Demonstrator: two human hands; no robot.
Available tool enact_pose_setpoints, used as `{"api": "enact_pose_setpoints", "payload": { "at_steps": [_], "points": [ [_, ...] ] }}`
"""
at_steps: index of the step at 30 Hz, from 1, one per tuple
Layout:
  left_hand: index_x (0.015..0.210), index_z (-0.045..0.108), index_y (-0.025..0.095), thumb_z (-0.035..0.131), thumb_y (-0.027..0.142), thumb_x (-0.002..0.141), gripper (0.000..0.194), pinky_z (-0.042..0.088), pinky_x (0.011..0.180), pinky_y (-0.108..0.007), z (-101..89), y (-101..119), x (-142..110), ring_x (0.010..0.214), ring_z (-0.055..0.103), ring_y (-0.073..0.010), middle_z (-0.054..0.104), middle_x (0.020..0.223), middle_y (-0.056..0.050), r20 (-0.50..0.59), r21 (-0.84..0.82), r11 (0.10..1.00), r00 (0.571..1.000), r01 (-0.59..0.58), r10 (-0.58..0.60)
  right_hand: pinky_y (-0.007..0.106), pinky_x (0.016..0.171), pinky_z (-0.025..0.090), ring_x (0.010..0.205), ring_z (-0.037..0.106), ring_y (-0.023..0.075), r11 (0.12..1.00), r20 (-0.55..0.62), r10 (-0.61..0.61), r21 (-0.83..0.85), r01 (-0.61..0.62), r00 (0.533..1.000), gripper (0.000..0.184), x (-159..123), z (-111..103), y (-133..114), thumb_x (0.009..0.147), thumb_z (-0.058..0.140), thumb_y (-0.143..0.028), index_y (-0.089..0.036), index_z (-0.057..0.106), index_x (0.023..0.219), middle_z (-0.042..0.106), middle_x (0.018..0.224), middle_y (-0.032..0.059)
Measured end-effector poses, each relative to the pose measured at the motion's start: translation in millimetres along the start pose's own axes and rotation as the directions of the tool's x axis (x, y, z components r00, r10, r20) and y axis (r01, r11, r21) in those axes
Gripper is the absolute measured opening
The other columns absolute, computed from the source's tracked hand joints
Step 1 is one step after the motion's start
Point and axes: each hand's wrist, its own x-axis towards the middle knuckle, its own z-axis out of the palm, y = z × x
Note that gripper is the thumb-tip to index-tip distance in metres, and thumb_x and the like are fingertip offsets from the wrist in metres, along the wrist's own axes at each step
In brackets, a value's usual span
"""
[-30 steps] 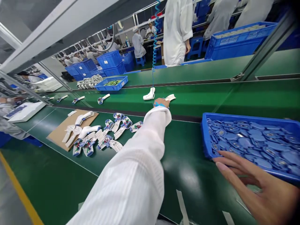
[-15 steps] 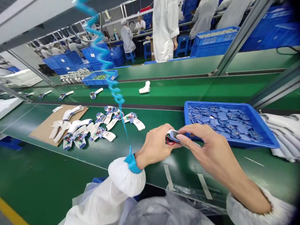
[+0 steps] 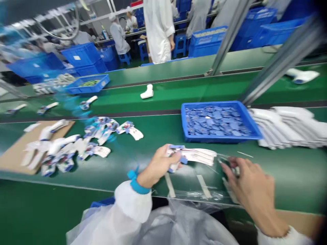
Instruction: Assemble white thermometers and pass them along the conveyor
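My left hand is closed around the blue-trimmed end of an open white handle-shaped housing half. Its ribbed inner side faces up and its grip end points right. Blue pieces and a red wire show beside my fingers. My right hand is just right of the housing, low over the bench near its front edge. Its fingers are curled and blurred by motion, with clear plastic film close by; whether anything is between them is unclear. Behind both hands stands a blue tray filled with flat blue parts.
White housings lie stacked to the right. Several opened housings with circuit parts lie left, beside a cardboard sheet. Across the back runs a green conveyor belt bearing a white piece. A metal post rises behind the tray.
My hands have moved apart: the right hand has let go of the housing and gone right and down. The housing now lies flatter in my left hand. The view has turned right.
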Motion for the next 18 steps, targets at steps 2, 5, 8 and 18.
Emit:
{"api": "enact_pose_setpoints", "payload": {
  "at_steps": [2,5,8,18],
  "points": [
    [0.107,0.061,0.011,0.087,0.057,0.074,0.062,0.037,0.054,-0.023,-2.4,-1.4,-0.2,0.062,0.057,-0.0125,0.067,0.078,-0.005,-0.015,-0.041,0.999,0.999,0.028,-0.029,0.040,0.063,0.041,0.078,0.064,0.0290,0.999,0.028,0.032,0.027,-0.033,0.999,0.032,-2.6,-10.2,14.0,0.097,0.053,-0.054,-0.026,0.068,0.094,0.073,0.094,0.0112],
    [0.110,0.064,0.011,0.088,0.055,0.077,0.060,0.043,0.060,-0.023,-8.4,1.2,-1.9,0.068,0.060,-0.0132,0.070,0.083,-0.006,-0.052,-0.038,0.995,0.994,0.095,-0.097,0.037,0.071,0.048,0.076,0.063,0.0227,0.984,0.053,0.166,0.057,-0.169,0.985,0.037,18.0,-47.3,48.4,0.095,0.056,-0.058,-0.026,0.072,0.099,0.074,0.102,0.0080],
    [0.113,0.066,0.013,0.088,0.060,0.075,0.064,0.052,0.072,-0.027,-14.9,7.0,-7.1,0.083,0.066,-0.0181,0.074,0.100,-0.010,-0.087,-0.028,0.986,0.982,0.164,-0.166,0.038,0.075,0.046,0.078,0.062,0.0238,0.906,-0.069,0.397,-0.130,-0.403,0.915,0.040,61.8,-94.9,97.4,0.094,0.056,-0.053,-0.020,0.075,0.108,0.073,0.101,0.0142],
    [0.104,0.072,0.012,0.087,0.063,0.073,0.062,0.041,0.059,-0.023,-9.6,3.6,-9.1,0.071,0.063,-0.0159,0.072,0.088,-0.008,-0.092,0.111,0.986,0.989,0.125,-0.115,0.043,0.082,0.038,0.108,0.060,0.0321,0.803,0.121,0.486,-0.451,-0.388,0.865,0.049,173.4,-83.9,170.5,0.099,0.056,-0.047,-0.006,0.074,0.118,0.067,0.124,0.0297]
  ]
}}
